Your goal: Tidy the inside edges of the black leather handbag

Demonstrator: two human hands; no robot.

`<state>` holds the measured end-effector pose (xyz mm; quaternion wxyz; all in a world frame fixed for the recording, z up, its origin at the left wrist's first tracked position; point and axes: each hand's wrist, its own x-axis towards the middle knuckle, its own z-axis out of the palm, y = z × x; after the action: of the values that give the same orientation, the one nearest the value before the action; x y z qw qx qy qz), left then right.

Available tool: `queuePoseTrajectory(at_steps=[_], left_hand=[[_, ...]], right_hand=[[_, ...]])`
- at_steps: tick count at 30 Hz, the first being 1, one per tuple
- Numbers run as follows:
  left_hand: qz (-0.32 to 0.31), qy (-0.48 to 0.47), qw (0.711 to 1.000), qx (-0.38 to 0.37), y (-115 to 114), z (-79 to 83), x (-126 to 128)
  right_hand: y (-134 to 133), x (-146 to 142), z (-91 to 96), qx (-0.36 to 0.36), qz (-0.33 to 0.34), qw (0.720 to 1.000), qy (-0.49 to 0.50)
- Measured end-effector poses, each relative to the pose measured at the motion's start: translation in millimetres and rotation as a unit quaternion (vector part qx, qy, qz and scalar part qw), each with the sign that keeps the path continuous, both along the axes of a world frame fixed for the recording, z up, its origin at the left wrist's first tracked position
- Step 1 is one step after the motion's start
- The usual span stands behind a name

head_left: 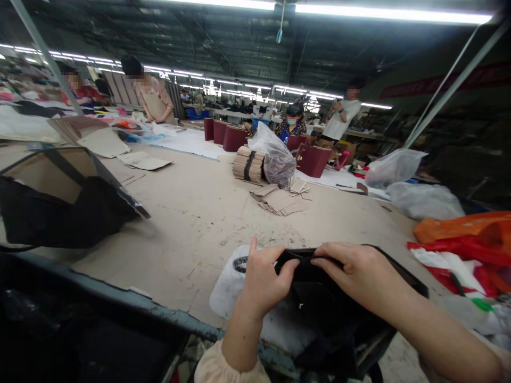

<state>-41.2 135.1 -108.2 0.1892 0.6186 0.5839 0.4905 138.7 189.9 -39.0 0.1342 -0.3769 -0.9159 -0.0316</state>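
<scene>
A black bag (327, 303) lies at the table's front edge below me, partly covered by my forearms. My left hand (265, 274) pinches the bag's upper edge between thumb and fingers, its index finger pointing up. Close beside it, my right hand (347, 260) grips the same edge, fingers over the far side and thumb toward me. Under the bag and my left wrist is a white plastic bag (225, 290) with a dark printed mark. Which part of the black bag is folded between my fingertips is too dark to make out.
Another black bag with a tan inside (67, 202) stands at left. Cardboard pieces (279, 201) and a strapped cardboard bundle (245, 165) lie mid-table. Maroon boxy bags (313, 160) stand farther back near co-workers. Orange and red plastic bags (471, 234) are at right.
</scene>
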Motion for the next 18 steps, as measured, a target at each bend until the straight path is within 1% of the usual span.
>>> queuePoseTrajectory(at_steps=[2, 4, 6, 8, 10, 14, 18], left_hand=[[0.007, 0.002, 1.000, -0.003, 1, 0.0, 1], [0.010, 0.006, 1.000, -0.008, 2, -0.1, 3], [0.016, 0.014, 1.000, -0.011, 3, -0.5, 4], [0.023, 0.025, 0.999, -0.014, 3, -1.3, 5], [0.026, 0.034, 0.999, -0.015, 3, -1.9, 6], [0.027, 0.038, 0.999, -0.010, 2, -1.5, 6], [0.024, 0.033, 0.999, -0.004, 2, -0.2, 6]], right_hand=[[-3, 0, 3.1, 0.008, 0.038, 0.999, 0.007], [-8, 0, 7.4, 0.032, 0.107, 0.994, 0.005], [-12, 0, 11.5, 0.062, 0.180, 0.981, -0.025], [-15, -1, 14.0, 0.091, 0.221, 0.969, -0.066], [-15, -2, 14.7, 0.115, 0.229, 0.962, -0.092], [-10, -8, 14.2, 0.142, 0.215, 0.959, -0.117], [-6, -13, 14.1, 0.155, 0.207, 0.961, -0.101]])
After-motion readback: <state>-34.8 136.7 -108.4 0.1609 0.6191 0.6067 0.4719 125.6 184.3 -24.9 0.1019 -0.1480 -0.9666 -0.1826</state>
